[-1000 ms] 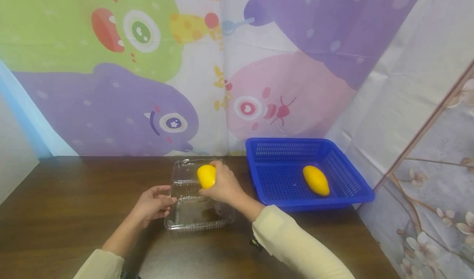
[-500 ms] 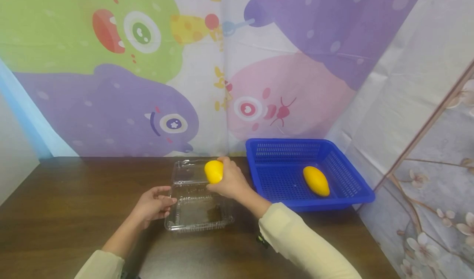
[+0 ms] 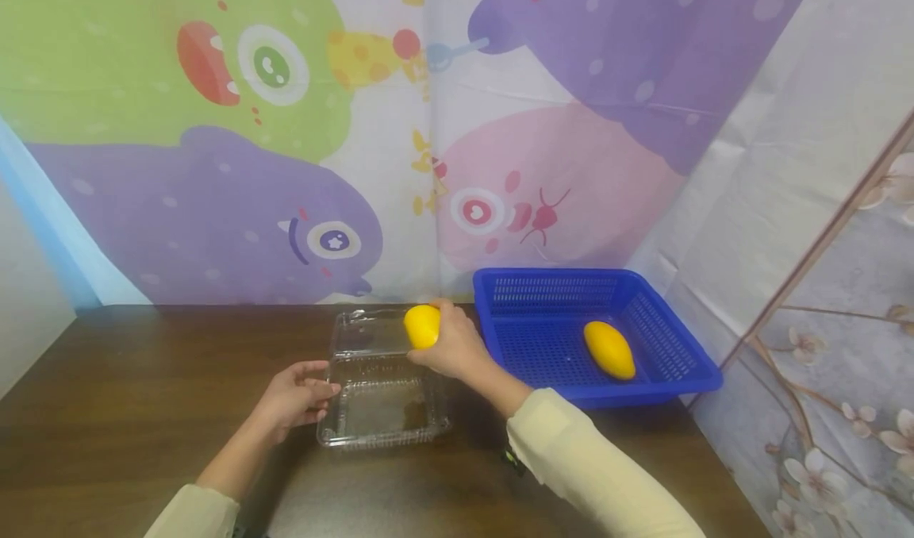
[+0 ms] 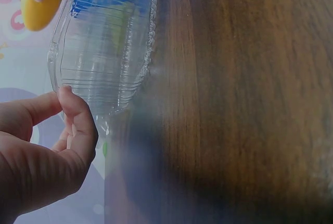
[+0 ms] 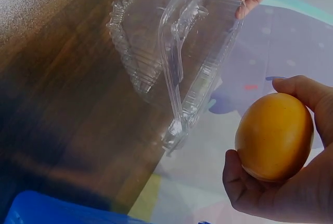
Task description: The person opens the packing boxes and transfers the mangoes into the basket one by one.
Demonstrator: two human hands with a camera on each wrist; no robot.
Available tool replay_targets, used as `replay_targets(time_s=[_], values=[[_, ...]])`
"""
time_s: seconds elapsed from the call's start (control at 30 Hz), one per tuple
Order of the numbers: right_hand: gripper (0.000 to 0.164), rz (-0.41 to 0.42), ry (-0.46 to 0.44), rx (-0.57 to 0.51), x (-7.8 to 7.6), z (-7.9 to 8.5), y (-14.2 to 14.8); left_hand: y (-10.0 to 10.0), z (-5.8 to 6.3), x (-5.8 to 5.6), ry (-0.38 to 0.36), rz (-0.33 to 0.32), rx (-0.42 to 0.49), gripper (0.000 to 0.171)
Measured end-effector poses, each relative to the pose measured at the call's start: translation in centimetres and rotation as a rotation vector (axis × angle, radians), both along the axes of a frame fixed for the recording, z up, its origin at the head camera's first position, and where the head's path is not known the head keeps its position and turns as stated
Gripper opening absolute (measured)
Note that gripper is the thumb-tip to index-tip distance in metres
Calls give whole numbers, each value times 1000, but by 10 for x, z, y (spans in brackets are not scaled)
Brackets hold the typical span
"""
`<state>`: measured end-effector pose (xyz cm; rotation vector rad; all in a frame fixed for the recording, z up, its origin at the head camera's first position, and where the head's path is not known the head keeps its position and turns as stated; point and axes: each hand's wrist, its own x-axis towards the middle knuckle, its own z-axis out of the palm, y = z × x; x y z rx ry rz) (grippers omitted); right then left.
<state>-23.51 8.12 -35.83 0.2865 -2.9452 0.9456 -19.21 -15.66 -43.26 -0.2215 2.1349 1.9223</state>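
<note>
In the head view, a clear plastic clamshell box (image 3: 382, 435) stands on the table with its see-through lid (image 3: 360, 333) raised on the far side. My left hand (image 3: 289, 399) pinches the box's left rim between thumb and fingertips, as the left wrist view also shows. A yellow mango (image 3: 421, 326) is gripped in my right hand (image 3: 460, 347), held up over the right part of the lid. The right wrist view shows that mango (image 5: 276, 136) between thumb and fingers, apart from the box. Nothing yellow lies inside the box.
A blue perforated basket (image 3: 503, 375) sits to the right, close to the box, with a second mango (image 3: 609, 350) in it. Behind the brown wooden table (image 3: 143, 419) hangs a cartoon-printed cloth (image 3: 400, 268). A floral sheet (image 3: 842, 363) borders the right side.
My right hand has drawn right and slightly away from me with the mango, from over the middle of the box to its right side. The left hand stays on the rim.
</note>
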Motion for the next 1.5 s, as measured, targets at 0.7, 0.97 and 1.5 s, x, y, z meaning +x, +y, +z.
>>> replay_targets(time_s=[0.7,0.97,1.5], values=[[81,11,64,-21,-7,9,17,-1,5,1,10,-6,-1,63],[81,-12,48,-10,-8,7,29,0,0,1,3,-1,8,63],[84,-67,34,-10,-11,15,48,1,1,2,3,2,4,63]])
